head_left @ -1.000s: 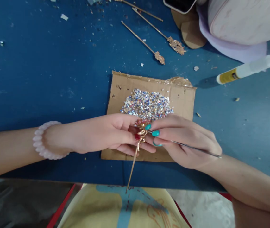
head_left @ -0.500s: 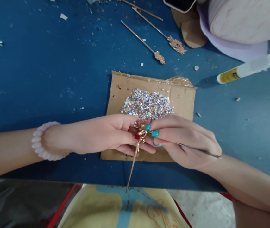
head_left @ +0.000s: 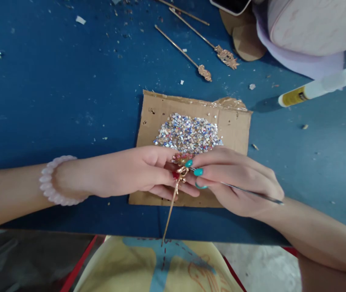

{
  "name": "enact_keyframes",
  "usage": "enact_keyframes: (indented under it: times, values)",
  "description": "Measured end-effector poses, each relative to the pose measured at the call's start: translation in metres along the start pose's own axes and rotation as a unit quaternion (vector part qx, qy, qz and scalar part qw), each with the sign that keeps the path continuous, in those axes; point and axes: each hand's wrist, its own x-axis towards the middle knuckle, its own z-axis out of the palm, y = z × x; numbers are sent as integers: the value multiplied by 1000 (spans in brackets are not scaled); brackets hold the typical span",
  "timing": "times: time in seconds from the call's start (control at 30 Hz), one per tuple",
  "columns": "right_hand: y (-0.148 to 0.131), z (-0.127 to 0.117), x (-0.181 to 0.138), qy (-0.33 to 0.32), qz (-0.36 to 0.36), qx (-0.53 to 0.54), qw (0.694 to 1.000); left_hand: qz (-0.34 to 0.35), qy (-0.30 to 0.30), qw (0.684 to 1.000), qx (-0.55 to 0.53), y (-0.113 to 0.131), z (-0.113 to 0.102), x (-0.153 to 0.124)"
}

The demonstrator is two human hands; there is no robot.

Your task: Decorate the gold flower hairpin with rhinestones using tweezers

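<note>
My left hand [head_left: 130, 172], with a pale bead bracelet on the wrist, pinches the ornate head of a gold hairpin [head_left: 173, 202] whose thin stem hangs down past the table edge. My right hand [head_left: 236, 178], nails painted teal, is closed round a thin metal pick [head_left: 252, 192] with its tip at the hairpin's head. Both hands rest over a piece of cardboard [head_left: 236, 125] that bears a heap of small shiny rhinestones [head_left: 188, 132].
The blue table [head_left: 54, 89] is strewn with specks. Further back lie several gold hairpins [head_left: 188, 59], small cardboard discs [head_left: 246, 40], a phone corner [head_left: 230, 6], a pale pink bag [head_left: 309, 28] and a white glue syringe [head_left: 315, 89]. A yellow printed cloth [head_left: 148, 267] lies below the table edge.
</note>
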Motion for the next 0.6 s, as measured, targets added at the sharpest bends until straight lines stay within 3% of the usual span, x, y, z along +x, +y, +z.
enact_keyframes:
  times: [0.6]
  values:
    - [2, 1, -1, 2, -18, -3, 1000, -4, -7, 1000, -2, -1, -1, -1]
